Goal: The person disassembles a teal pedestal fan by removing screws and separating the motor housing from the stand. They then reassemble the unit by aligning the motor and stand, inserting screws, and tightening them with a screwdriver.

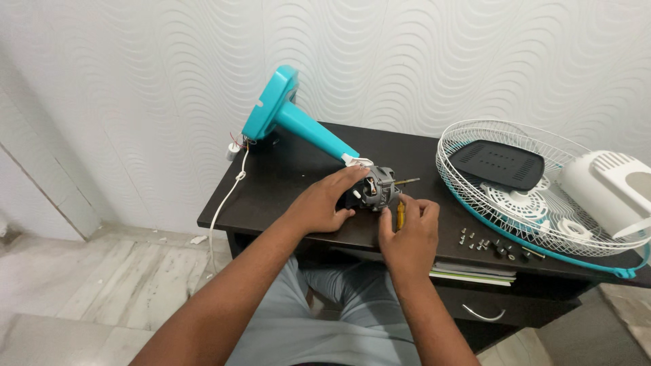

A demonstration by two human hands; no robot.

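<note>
Motor (378, 188) lies under the left hand (327, 201), clamped on its near-left side — shaft pointing right; right hand (409, 234), just nearer, grips a yellow-handled screwdriver (400, 215) upright beside it.

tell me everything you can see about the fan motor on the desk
The motor is a small grey metal block with a brass-coloured shaft pointing right. It lies on its side at the dark desk's front edge, joined to the teal stand. The left hand covers its left side; the right hand holds a yellow-handled screwdriver against its underside.
</note>
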